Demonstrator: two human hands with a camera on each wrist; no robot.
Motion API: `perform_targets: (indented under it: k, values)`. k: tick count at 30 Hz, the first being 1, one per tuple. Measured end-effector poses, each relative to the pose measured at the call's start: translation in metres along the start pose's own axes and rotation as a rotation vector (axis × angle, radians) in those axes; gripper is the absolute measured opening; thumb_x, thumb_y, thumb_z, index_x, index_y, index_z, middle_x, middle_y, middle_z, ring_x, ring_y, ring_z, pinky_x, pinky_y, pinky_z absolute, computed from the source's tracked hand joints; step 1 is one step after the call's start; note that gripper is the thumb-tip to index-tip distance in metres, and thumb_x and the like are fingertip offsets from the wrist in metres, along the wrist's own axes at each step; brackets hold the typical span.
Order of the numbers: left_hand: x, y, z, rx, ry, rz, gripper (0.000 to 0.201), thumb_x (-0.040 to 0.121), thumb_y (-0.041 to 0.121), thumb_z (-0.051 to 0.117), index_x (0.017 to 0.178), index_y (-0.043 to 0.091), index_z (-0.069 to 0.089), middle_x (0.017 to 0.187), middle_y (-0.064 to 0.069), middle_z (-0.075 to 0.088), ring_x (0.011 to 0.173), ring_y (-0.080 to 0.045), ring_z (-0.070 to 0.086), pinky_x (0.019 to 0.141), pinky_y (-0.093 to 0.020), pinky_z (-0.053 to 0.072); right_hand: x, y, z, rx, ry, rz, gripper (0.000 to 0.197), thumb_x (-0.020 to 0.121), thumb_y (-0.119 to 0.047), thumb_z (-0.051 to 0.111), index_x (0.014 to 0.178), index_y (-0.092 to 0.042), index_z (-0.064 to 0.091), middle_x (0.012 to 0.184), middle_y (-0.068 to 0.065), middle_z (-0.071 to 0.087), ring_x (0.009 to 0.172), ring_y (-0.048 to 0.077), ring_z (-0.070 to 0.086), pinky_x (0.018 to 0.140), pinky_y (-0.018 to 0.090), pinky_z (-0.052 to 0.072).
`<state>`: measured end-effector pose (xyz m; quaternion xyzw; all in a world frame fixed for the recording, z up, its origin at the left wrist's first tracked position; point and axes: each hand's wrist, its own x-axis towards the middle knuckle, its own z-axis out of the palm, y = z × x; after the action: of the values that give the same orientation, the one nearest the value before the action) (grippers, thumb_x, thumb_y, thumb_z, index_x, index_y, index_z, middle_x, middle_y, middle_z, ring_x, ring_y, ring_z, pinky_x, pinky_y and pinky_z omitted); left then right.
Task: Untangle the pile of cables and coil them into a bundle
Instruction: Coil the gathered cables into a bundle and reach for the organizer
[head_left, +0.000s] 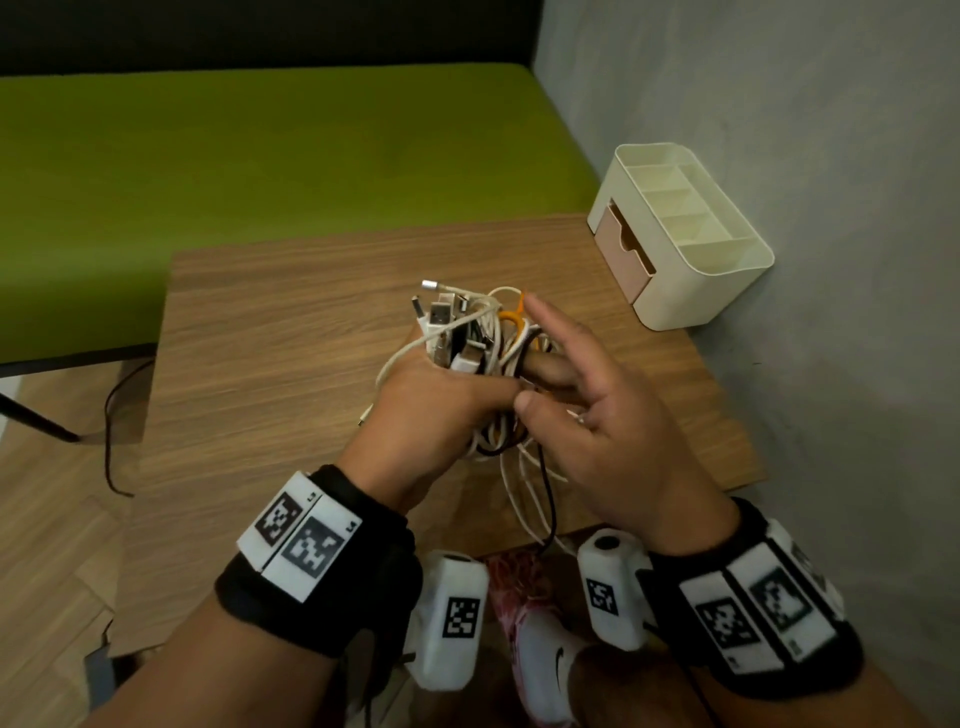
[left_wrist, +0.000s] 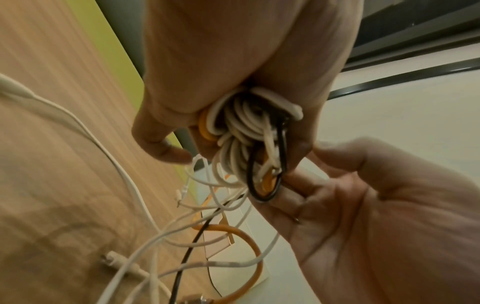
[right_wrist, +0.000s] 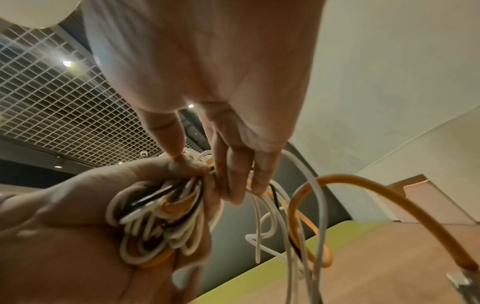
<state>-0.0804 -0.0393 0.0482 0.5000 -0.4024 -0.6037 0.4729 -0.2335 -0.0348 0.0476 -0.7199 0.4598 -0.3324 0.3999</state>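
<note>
Wood-grain tabotop? No: Wood-grain tabletop (head_left: 270, 332) lies beneath both hands, a cream organizer (head_left: 691, 244) beyond the fingertips by the grey wall. Left hand (head_left: 431, 410) has its fingers curled tight round the coiled cable bundle (head_left: 467, 332), plugs jutting above its knuckles. Right hand (head_left: 597, 415) is open, fingers (head_left: 550, 317) straight, touching the bundle's loops; loose cable ends (head_left: 535, 499) trail below the palms.

Left wristband (head_left: 306, 535): two white tags with black square code patterns; small edge print, possibly "L3" and "L4", too blurred to be sure. Right wristband (head_left: 753, 608) and both wrist cameras (head_left: 457, 618): similar code tags. White shoe (head_left: 550, 670): dark swoosh logo.
</note>
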Motion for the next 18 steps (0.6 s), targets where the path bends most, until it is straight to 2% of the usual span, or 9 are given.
perform_targets:
  k: [1,2,4,7,10,12,15,17,18]
  values:
    - [0.0,0.0,-0.001,-0.014,0.002,-0.004,0.031,0.073,-0.013,0.069,0.097,0.005,0.073,0.09,-0.013,0.076,0.088,-0.031,0.073,0.077,-0.041,0.058,0.0,0.002,-0.002,0.005,0.04,-0.014,0.063,0.09,-0.025,0.058,0.145,-0.046,0.037,0.123,-0.011,0.069,0.086,0.027,0.072,0.075,0.038,0.061]
    - [0.0,0.0,-0.001,-0.019,0.0,-0.004,0.032,0.073,-0.014,0.069,0.098,0.006,0.073,0.091,-0.013,0.076,0.089,-0.03,0.073,0.078,-0.041,0.058,0.001,0.003,-0.005,-0.017,0.095,-0.054,0.057,0.089,-0.021,0.06,0.141,-0.041,0.047,0.116,-0.009,0.071,0.077,0.019,0.072,0.068,0.031,0.061]
    - [0.0,-0.002,-0.001,-0.008,-0.014,0.0,0.033,0.072,-0.013,0.071,0.097,0.008,0.073,0.091,-0.011,0.076,0.088,-0.027,0.073,0.077,-0.039,0.058,0.005,0.004,-0.011,-0.12,0.227,-0.203,0.04,0.089,-0.01,0.061,0.127,-0.022,0.064,0.1,-0.008,0.073,0.077,0.005,0.07,0.065,0.024,0.057]
    - [-0.002,-0.006,0.0,0.03,-0.048,-0.008,0.033,0.07,-0.011,0.074,0.097,0.009,0.073,0.094,-0.01,0.076,0.089,-0.025,0.073,0.079,-0.038,0.059,0.01,-0.001,-0.014,-0.207,0.289,-0.338,0.026,0.09,-0.007,0.065,0.116,-0.009,0.07,0.092,-0.003,0.066,0.08,0.004,0.062,0.067,0.02,0.051]
    - [-0.006,-0.009,0.004,0.129,-0.09,-0.029,0.036,0.059,0.002,0.077,0.094,0.013,0.073,0.095,-0.012,0.075,0.094,-0.033,0.072,0.086,-0.057,0.056,0.012,-0.008,-0.011,-0.26,0.229,-0.333,0.034,0.092,-0.023,0.067,0.125,-0.014,0.066,0.093,-0.003,0.056,0.084,0.002,0.056,0.073,0.011,0.042]
    - [-0.007,-0.01,0.007,0.205,-0.105,-0.025,0.036,0.055,0.01,0.078,0.09,0.014,0.071,0.092,-0.013,0.074,0.091,-0.036,0.071,0.08,-0.064,0.054,0.013,-0.009,-0.01,-0.237,0.202,-0.292,0.03,0.092,-0.027,0.067,0.119,-0.017,0.07,0.092,-0.004,0.055,0.085,0.004,0.057,0.073,0.01,0.042]
    - [-0.007,-0.005,0.01,0.24,-0.156,0.007,0.042,0.059,0.006,0.08,0.097,0.019,0.069,0.094,-0.01,0.074,0.091,-0.032,0.071,0.079,-0.059,0.056,0.015,-0.01,-0.014,-0.219,0.216,-0.214,0.014,0.092,-0.025,0.068,0.101,-0.017,0.074,0.089,-0.008,0.057,0.081,0.001,0.057,0.068,0.007,0.04]
    - [-0.006,-0.003,0.01,0.215,-0.226,0.036,0.044,0.065,-0.009,0.078,0.102,0.009,0.065,0.097,-0.013,0.072,0.09,-0.028,0.071,0.082,-0.052,0.057,0.015,-0.007,-0.021,-0.223,0.306,-0.156,0.008,0.093,-0.026,0.066,0.09,-0.019,0.071,0.085,-0.008,0.059,0.076,0.003,0.056,0.064,0.007,0.039]
    - [-0.006,-0.002,0.01,0.198,-0.244,0.053,0.04,0.066,-0.015,0.076,0.099,0.003,0.063,0.093,-0.013,0.072,0.086,-0.023,0.07,0.079,-0.046,0.058,0.015,-0.004,-0.026,-0.216,0.397,-0.104,0.01,0.093,-0.027,0.066,0.086,-0.021,0.068,0.084,-0.008,0.059,0.075,0.004,0.055,0.063,0.007,0.039]
